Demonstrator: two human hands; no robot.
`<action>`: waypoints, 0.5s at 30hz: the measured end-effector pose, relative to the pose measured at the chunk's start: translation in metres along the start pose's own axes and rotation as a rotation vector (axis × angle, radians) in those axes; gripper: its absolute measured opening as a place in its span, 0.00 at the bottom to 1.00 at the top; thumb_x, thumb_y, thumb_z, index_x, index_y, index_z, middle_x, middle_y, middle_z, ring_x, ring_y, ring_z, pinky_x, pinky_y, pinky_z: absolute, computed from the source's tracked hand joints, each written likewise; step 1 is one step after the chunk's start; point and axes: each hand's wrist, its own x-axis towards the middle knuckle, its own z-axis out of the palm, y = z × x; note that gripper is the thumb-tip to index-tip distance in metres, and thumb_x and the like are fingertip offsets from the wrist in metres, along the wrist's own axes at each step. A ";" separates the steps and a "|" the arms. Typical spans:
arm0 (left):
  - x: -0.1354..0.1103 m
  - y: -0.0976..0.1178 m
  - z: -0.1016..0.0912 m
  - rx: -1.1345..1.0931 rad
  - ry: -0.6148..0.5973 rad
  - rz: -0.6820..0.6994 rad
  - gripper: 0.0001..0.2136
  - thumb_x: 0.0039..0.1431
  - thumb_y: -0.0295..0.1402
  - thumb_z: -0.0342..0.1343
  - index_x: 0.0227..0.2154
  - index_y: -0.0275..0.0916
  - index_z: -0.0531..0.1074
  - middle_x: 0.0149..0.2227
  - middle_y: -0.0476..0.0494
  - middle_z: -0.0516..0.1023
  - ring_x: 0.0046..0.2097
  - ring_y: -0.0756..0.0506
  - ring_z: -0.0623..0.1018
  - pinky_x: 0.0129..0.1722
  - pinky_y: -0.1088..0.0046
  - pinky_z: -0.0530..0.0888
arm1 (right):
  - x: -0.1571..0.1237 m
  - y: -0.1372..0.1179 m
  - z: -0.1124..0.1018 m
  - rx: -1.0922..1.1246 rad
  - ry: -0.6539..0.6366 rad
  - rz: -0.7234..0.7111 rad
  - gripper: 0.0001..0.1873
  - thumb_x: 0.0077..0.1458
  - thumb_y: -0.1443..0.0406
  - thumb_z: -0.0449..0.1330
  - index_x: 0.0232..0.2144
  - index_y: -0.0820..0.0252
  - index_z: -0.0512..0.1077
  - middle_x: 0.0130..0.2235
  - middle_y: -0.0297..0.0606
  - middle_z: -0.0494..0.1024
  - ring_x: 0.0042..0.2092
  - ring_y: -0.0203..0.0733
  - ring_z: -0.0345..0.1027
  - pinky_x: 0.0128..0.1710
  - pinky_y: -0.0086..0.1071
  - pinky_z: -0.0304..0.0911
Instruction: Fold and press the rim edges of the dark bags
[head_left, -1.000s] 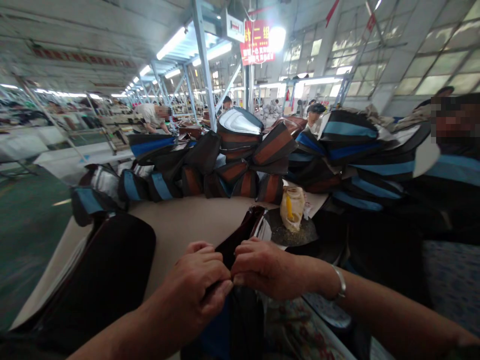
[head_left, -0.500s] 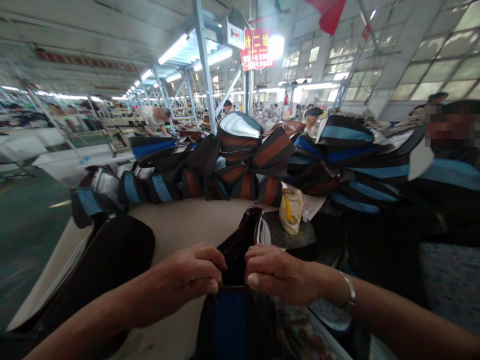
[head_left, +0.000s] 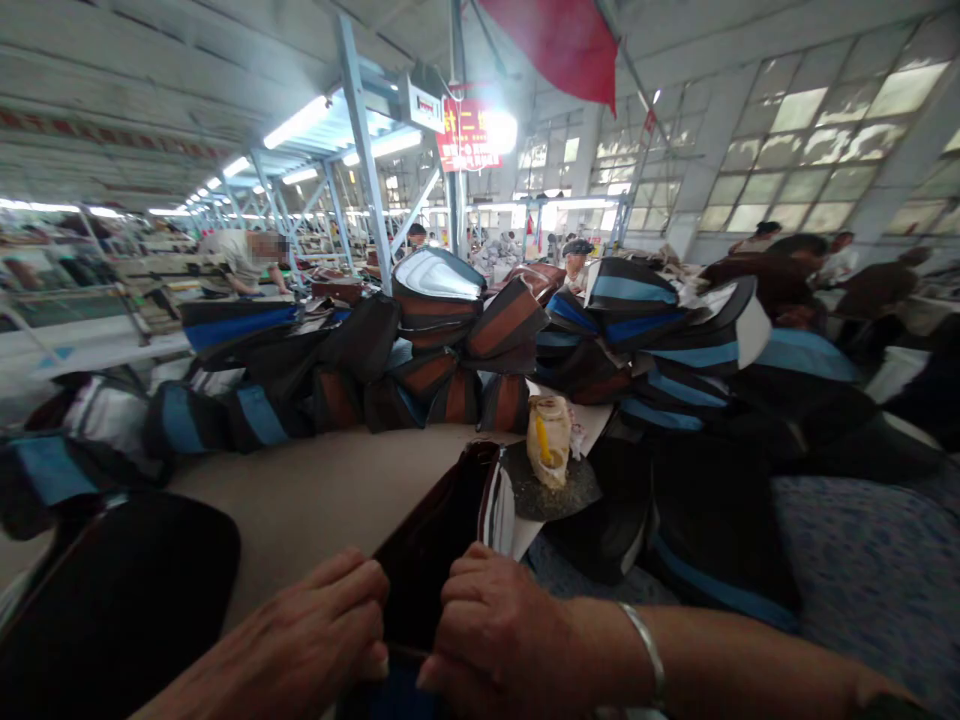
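A dark, unfinished bag (head_left: 424, 545) stands between my hands, its dark inner side facing up and a blue panel just showing at the bottom edge of the view. My left hand (head_left: 319, 625) pinches the bag's edge on the left with bent fingers. On the right, my right hand (head_left: 499, 632), with a silver bracelet at the wrist, grips the same edge, thumb on the near side. White and dark-red layers show along the bag's far right side. Beyond it, a glue-stained container (head_left: 550, 450) holding a yellow stick (head_left: 543, 440) stands on a dark, crusted sheet (head_left: 517, 480).
Behind the pale tabletop (head_left: 300, 485) is a heap of black pieces with blue or brown stripes (head_left: 454, 395). A large black piece (head_left: 142, 580) lies at left; further black pieces (head_left: 720, 520) lie at right on patterned cloth (head_left: 855, 560). Several people are farther back.
Both hands and the bag's near edge are lower in view and nearer to me. The camera has turned right, so the background sits farther left. Both hands still hold the bag.
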 end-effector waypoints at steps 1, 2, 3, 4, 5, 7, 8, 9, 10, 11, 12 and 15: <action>-0.001 -0.012 -0.007 0.056 -0.029 -0.025 0.08 0.66 0.27 0.54 0.33 0.46 0.73 0.39 0.53 0.79 0.40 0.47 0.76 0.39 0.73 0.69 | 0.003 0.000 0.003 -0.019 0.034 0.020 0.18 0.64 0.55 0.55 0.25 0.58 0.62 0.25 0.34 0.69 0.27 0.38 0.59 0.30 0.36 0.52; -0.002 -0.025 -0.016 0.121 -0.045 -0.047 0.07 0.65 0.28 0.57 0.40 0.48 0.76 0.46 0.53 0.80 0.46 0.45 0.77 0.45 0.72 0.70 | 0.007 0.001 0.004 -0.031 0.046 0.034 0.18 0.66 0.54 0.54 0.29 0.59 0.66 0.27 0.35 0.71 0.29 0.39 0.62 0.31 0.36 0.53; -0.003 -0.038 -0.026 0.207 0.004 -0.052 0.13 0.62 0.28 0.59 0.47 0.51 0.76 0.51 0.52 0.80 0.51 0.42 0.77 0.50 0.69 0.70 | 0.011 0.004 0.003 -0.043 0.033 0.042 0.18 0.67 0.51 0.53 0.34 0.60 0.69 0.30 0.36 0.73 0.31 0.40 0.64 0.33 0.36 0.55; -0.004 -0.052 -0.035 0.297 0.003 -0.029 0.20 0.61 0.27 0.58 0.53 0.54 0.75 0.57 0.52 0.78 0.57 0.38 0.75 0.55 0.65 0.69 | 0.016 0.009 0.002 -0.063 -0.008 0.045 0.21 0.67 0.49 0.53 0.41 0.60 0.71 0.33 0.37 0.75 0.34 0.42 0.66 0.35 0.37 0.58; -0.005 -0.064 -0.042 0.385 -0.032 -0.043 0.23 0.60 0.27 0.57 0.56 0.58 0.74 0.60 0.53 0.76 0.60 0.35 0.73 0.58 0.59 0.68 | 0.020 0.016 -0.001 -0.101 -0.073 0.049 0.24 0.66 0.46 0.54 0.48 0.60 0.70 0.37 0.39 0.77 0.37 0.44 0.69 0.38 0.38 0.60; -0.005 -0.079 -0.050 0.563 -0.070 -0.100 0.24 0.60 0.22 0.51 0.51 0.58 0.78 0.61 0.51 0.76 0.61 0.31 0.73 0.58 0.47 0.68 | 0.028 0.034 -0.008 -0.241 -0.242 0.094 0.31 0.63 0.44 0.57 0.56 0.60 0.66 0.46 0.43 0.78 0.44 0.48 0.71 0.47 0.42 0.63; -0.003 -0.081 -0.049 0.646 -0.064 -0.138 0.25 0.58 0.20 0.48 0.48 0.53 0.81 0.60 0.46 0.77 0.60 0.29 0.74 0.58 0.43 0.68 | 0.031 0.045 -0.011 -0.318 -0.321 0.138 0.33 0.61 0.44 0.59 0.57 0.61 0.65 0.48 0.46 0.77 0.47 0.51 0.72 0.52 0.47 0.62; 0.000 -0.080 -0.045 0.718 -0.032 -0.166 0.25 0.57 0.18 0.45 0.45 0.47 0.82 0.59 0.40 0.78 0.59 0.28 0.75 0.57 0.40 0.69 | 0.034 0.055 -0.014 -0.382 -0.390 0.186 0.34 0.60 0.44 0.60 0.57 0.63 0.66 0.49 0.48 0.77 0.49 0.54 0.72 0.56 0.52 0.60; 0.005 -0.076 -0.038 0.769 0.011 -0.190 0.25 0.56 0.16 0.43 0.44 0.41 0.83 0.57 0.35 0.79 0.59 0.27 0.76 0.57 0.39 0.70 | 0.036 0.064 -0.017 -0.425 -0.443 0.231 0.34 0.59 0.44 0.61 0.54 0.65 0.68 0.48 0.51 0.77 0.49 0.57 0.73 0.58 0.55 0.59; 0.010 -0.069 -0.030 0.794 0.052 -0.196 0.25 0.56 0.16 0.42 0.44 0.36 0.82 0.56 0.29 0.79 0.57 0.27 0.77 0.57 0.40 0.71 | 0.039 0.072 -0.020 -0.445 -0.483 0.263 0.35 0.58 0.42 0.61 0.51 0.67 0.70 0.46 0.52 0.78 0.48 0.58 0.74 0.57 0.57 0.59; 0.017 -0.060 -0.021 0.791 0.101 -0.208 0.24 0.56 0.17 0.42 0.46 0.32 0.82 0.55 0.26 0.79 0.56 0.28 0.78 0.56 0.42 0.73 | 0.041 0.078 -0.022 -0.448 -0.509 0.280 0.36 0.57 0.40 0.60 0.47 0.68 0.72 0.44 0.53 0.79 0.46 0.58 0.75 0.56 0.56 0.62; 0.036 -0.030 -0.002 0.665 0.103 -0.259 0.24 0.58 0.17 0.43 0.53 0.27 0.77 0.52 0.24 0.80 0.51 0.31 0.81 0.51 0.51 0.80 | 0.049 0.081 -0.029 -0.437 -0.580 0.292 0.39 0.54 0.36 0.59 0.42 0.68 0.75 0.40 0.54 0.81 0.43 0.59 0.78 0.49 0.51 0.68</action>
